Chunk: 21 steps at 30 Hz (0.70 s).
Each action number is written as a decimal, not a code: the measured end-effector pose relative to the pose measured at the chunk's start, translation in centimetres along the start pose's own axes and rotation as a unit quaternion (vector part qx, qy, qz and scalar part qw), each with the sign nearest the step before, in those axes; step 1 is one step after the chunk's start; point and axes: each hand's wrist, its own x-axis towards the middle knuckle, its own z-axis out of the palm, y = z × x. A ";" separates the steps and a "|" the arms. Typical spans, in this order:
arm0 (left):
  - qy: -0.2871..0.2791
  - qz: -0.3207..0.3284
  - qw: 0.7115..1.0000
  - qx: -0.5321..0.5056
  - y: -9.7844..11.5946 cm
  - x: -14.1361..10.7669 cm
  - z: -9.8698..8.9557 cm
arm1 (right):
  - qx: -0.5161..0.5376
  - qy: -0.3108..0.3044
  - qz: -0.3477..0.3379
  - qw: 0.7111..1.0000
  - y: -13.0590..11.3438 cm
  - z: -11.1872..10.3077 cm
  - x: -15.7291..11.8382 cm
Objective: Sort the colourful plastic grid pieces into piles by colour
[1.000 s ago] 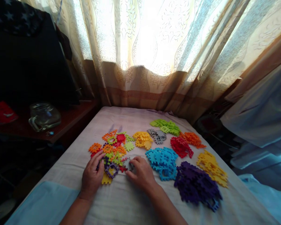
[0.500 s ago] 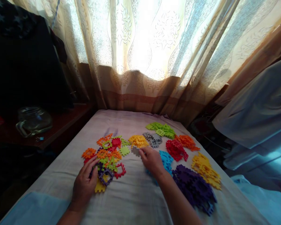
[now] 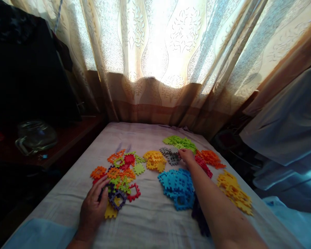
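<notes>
Sorting by colour, apparently: in the head view the right hand (image 3: 187, 155) is at the grey pile (image 3: 170, 155), fingers' grip unclear; the left hand (image 3: 93, 204), thumb and fingers apart, flanks mixed pieces (image 3: 127, 174). Next probably calls for leaving grey there.

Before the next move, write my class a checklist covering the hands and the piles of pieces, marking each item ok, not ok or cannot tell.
1. Left hand at the mixed pile: ok, at its left edge.
2. Mixed pile all one color: not ok, it combines orange, green, red, purple and yellow.
3. Right hand at the gray pile: ok, at its right side.
4. Right hand free of any piece: cannot tell, its grip is too small to read.
5. Blue pile separate from the mixed pile: ok, bare sheet shows between them.
6. Purple pile fully visible: not ok, the right forearm covers much of it.
</notes>
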 end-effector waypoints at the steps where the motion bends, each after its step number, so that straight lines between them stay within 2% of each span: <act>1: 0.000 0.001 1.000 0.001 0.1 0.0 -0.1 | -0.008 -0.013 0.009 1.000 0.0 0.0 0.0; 6: -0.004 -0.004 1.000 -0.006 0.7 0.2 -0.4 | -0.047 -0.048 0.040 0.997 -0.7 -0.6 -0.3; 12: -0.007 -0.025 0.999 -0.026 1.0 0.3 -0.5 | -0.072 -0.050 0.041 0.995 -1.5 -2.1 -1.4; 15: -0.009 -0.027 0.999 -0.030 1.2 0.3 -0.5 | -0.068 -0.039 0.023 0.997 -2.6 -2.5 -2.7; 18: -0.007 -0.033 0.999 -0.036 1.2 0.3 -0.5 | -0.006 -0.054 -0.035 0.998 -4.2 -1.7 -6.5; 21: -0.009 -0.044 0.998 -0.041 1.2 0.4 -0.6 | 0.068 -0.124 -0.124 0.982 -5.4 0.5 -13.0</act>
